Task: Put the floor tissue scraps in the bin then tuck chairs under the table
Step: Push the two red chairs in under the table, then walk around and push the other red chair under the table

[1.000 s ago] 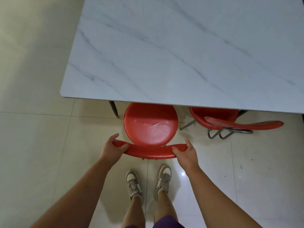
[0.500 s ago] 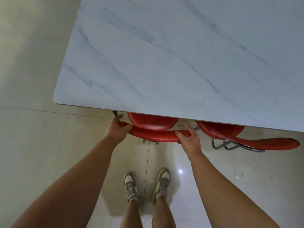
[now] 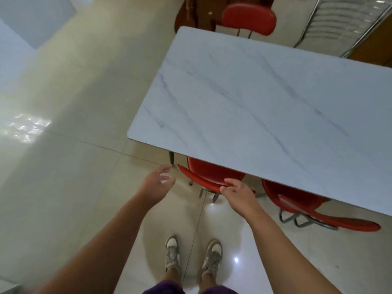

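A red chair (image 3: 209,174) stands pushed under the near edge of the white marble-look table (image 3: 265,115); only a strip of its seat and its curved backrest show. My right hand (image 3: 238,193) rests on the backrest's right part, fingers curled over its top edge. My left hand (image 3: 158,183) hovers just left of the backrest with fingers spread, touching nothing. A second red chair (image 3: 307,205) stands to the right, half under the table, its backrest sticking out. No tissue scraps or bin are in view.
A third red chair (image 3: 249,19) stands at the table's far end beside dark wooden furniture (image 3: 187,13). A metal rack (image 3: 347,20) is at the top right. Glossy cream floor tiles (image 3: 63,166) spread to the left. My feet (image 3: 193,255) stand below the chair.
The chair went further under the table. My left hand has let go of the backrest and opened to its left. My view swung left and up, showing the table's far end.
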